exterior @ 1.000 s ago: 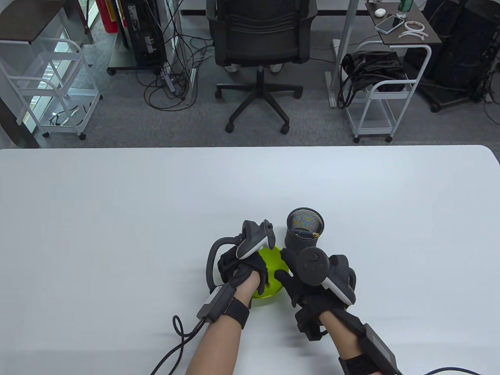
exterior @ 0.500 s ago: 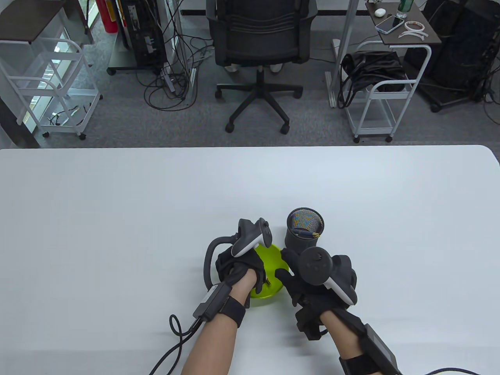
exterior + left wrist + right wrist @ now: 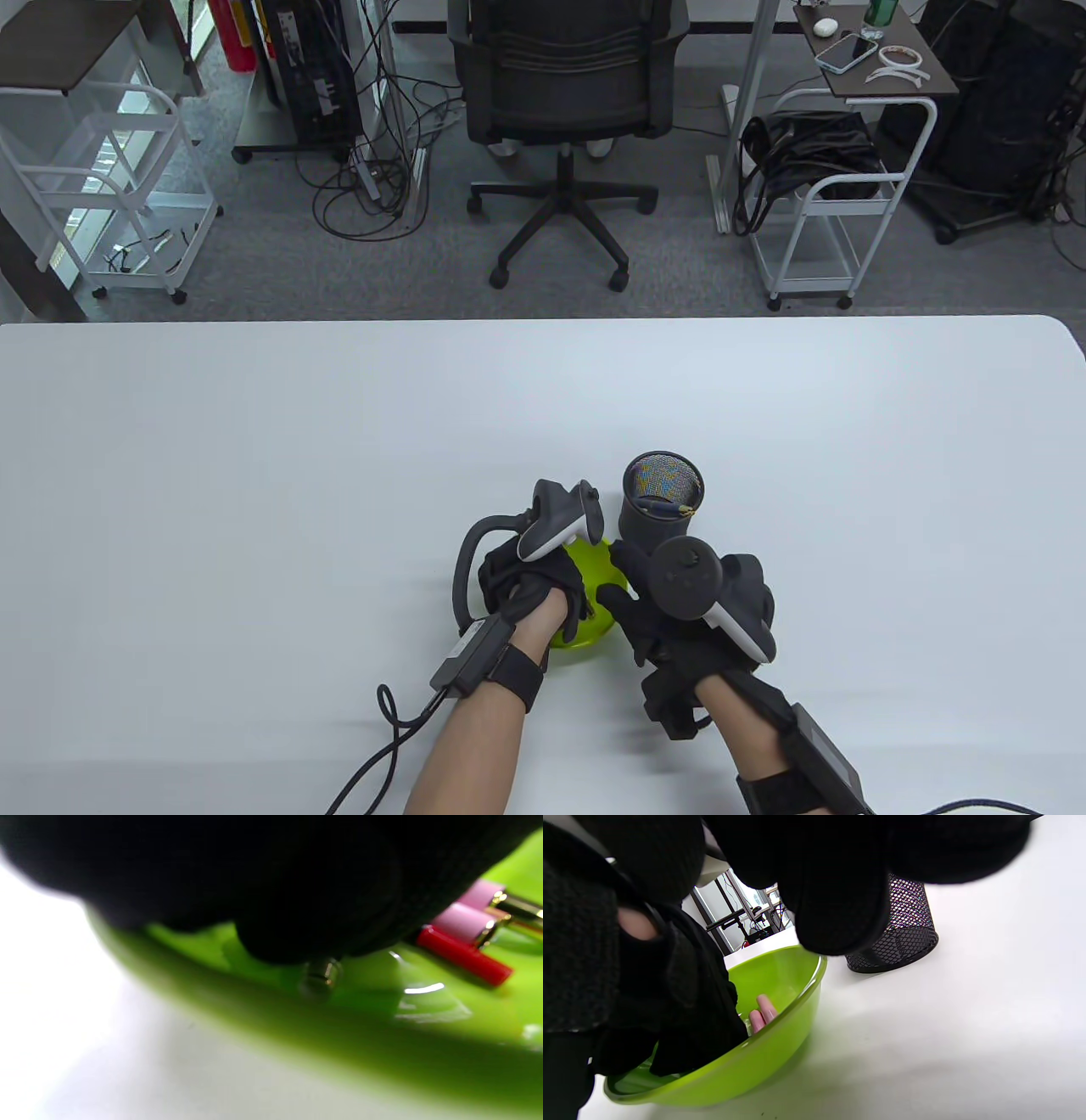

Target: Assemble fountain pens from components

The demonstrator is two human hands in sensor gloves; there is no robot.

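Note:
A lime-green bowl (image 3: 599, 626) sits near the table's front edge and holds pen parts. In the left wrist view I see a red barrel piece (image 3: 463, 955), pink pieces with gold trim (image 3: 461, 921) and a small clear piece (image 3: 321, 977). My left hand (image 3: 567, 594) reaches down into the bowl, its fingertips (image 3: 297, 929) right over the clear piece. Whether it grips anything is hidden. My right hand (image 3: 624, 586) hovers at the bowl's right rim (image 3: 797, 1001), fingers (image 3: 840, 908) hanging loose and empty. A black mesh cup (image 3: 662, 505) behind the bowl holds a dark pen (image 3: 666, 507).
The white table (image 3: 254, 475) stretches wide to the left, right and far side of the bowl. The left glove's cable (image 3: 382, 747) trails off the front edge. An office chair (image 3: 564, 102) and carts stand beyond the table.
My left hand shifted slightly left, then back right and forward inside the bowl. My right hand and the mesh cup have stayed in place.

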